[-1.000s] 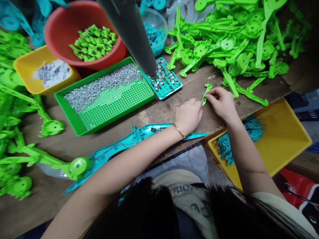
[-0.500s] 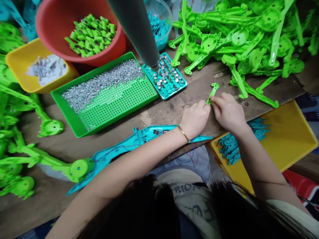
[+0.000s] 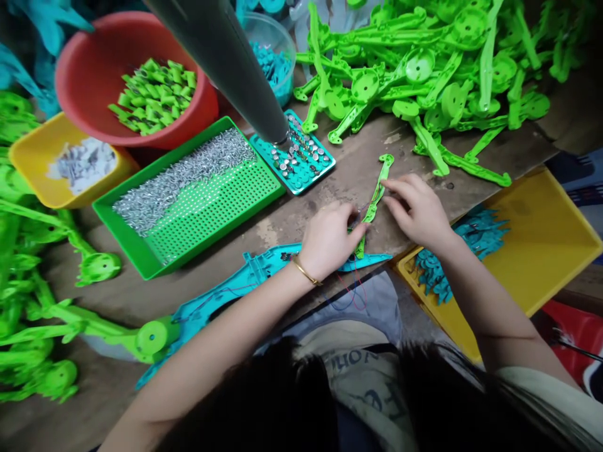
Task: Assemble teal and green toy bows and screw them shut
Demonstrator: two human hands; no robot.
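Note:
A slim green plastic strip (image 3: 375, 194) lies on the worn table between my two hands. My left hand (image 3: 328, 238), with a gold bangle at the wrist, is curled closed over the strip's near end. My right hand (image 3: 419, 210) pinches the strip a little farther up with its fingertips. Just below my left hand lies a long teal toy shell (image 3: 235, 285) with thin red and blue wires trailing off the table edge.
Behind the hands: a small teal tray of metal discs (image 3: 298, 160), a green perforated tray of silver pins (image 3: 188, 188), a red bowl of green clips (image 3: 127, 81), a yellow bin (image 3: 61, 160). Green parts pile (image 3: 424, 75) far right; yellow bin of teal pieces (image 3: 532, 251) near right. A grey cone (image 3: 226, 56) leans in.
Both hands have drawn the green strip nearer to me and slightly left, over the teal shell's tip. More of the strip now shows between the hands.

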